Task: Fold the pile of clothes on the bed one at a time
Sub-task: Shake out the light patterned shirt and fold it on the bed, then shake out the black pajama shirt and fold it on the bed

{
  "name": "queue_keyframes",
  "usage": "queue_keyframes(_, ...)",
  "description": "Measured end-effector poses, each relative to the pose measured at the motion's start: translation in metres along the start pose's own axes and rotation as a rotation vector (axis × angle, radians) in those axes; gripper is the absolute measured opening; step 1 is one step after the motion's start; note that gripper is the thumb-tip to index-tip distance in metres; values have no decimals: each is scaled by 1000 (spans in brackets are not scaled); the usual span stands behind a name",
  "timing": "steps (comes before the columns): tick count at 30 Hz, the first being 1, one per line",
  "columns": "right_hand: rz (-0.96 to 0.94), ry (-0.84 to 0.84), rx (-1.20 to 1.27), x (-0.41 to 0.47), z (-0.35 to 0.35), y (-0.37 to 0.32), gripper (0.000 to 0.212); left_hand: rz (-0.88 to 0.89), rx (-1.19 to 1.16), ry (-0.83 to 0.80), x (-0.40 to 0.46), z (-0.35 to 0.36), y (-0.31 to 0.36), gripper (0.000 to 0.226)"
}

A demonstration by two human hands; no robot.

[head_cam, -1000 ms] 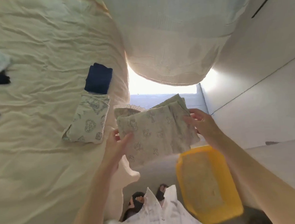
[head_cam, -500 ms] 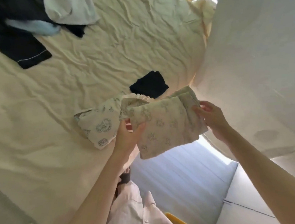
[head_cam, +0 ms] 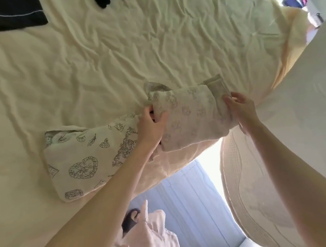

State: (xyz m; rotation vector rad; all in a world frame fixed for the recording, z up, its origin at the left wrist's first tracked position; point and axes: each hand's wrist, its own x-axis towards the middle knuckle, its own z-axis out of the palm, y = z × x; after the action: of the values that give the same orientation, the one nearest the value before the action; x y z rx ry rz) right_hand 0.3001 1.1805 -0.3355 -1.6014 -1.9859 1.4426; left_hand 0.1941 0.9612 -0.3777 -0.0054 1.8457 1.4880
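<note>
Near the bed's point(head_cam: 112, 54) right-hand edge, close to its near corner, both hands have brought the folded printed garment point(head_cam: 189, 117) down toward the sheet. Half a second ago I had it held clear, out over the gap beside the bed; a second ago it hung above the floor and a yellow basket, which is now out of view. It now sits low over the sheet, and I cannot tell whether its underside touches yet.

Left hand point(head_cam: 150, 124): thumb on top of the bundle's left end, fingers curled beneath, a pinch grip. Right hand point(head_cam: 239, 108): fingers wrapped round the right end, where a folded band of the cloth sticks out. Hands apart, one at each end, both clamped on the same garment.

Just left of it, touching or slightly under the left hand, lies an already folded printed piece point(head_cam: 88, 159) with heart and leaf line drawings, flat on the sheet. The navy folded item seen earlier is hidden now, probably behind the held bundle.

Reading: this garment's folding looks finished and I am at the put-down stage, adding it to the row of finished pieces. Unfolded dark clothes point(head_cam: 16, 16) remain at the far left corner, so several items are left.

Risk: releasing too near the edge could let the bundle slide off.
</note>
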Motion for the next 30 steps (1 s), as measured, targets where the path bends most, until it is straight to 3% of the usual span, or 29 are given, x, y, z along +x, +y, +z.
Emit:
queue_keyframes(6,32,-85,-9,39,27,32,14,11,129,144,25,9,-31,32)
queue_keyframes(11,14,-45,115,49,30,27,16,173,91,267,20,12,-22,23)
queue_keyframes(14,-31,-36,140,49,29,23,6,223,148,304,16,14,-14,22)
queue_keyframes(16,-25,-66,51,49,32,28,9,136,234,283,20,13,-13,21)
queue_keyframes(19,12,-63,-134,49,42,35,32,81,382,261,21,11,-12,26)
queue_keyframes(20,-26,5,-184,46,43,35,38,136,438,287,16,11,-10,31)
queue_keyframes(22,-308,146,-353,30,43,36,41,329,637,320,6,12,-10,45)
queue_keyframes(24,-680,143,-584,11,45,41,41,531,903,204,0,16,-11,59)
queue_keyframes(26,-878,-20,-773,2,46,50,44,562,1141,-18,2,19,-16,64)
queue_keyframes(30,-723,-347,-922,4,51,57,49,406,1357,-171,12,20,-31,63)
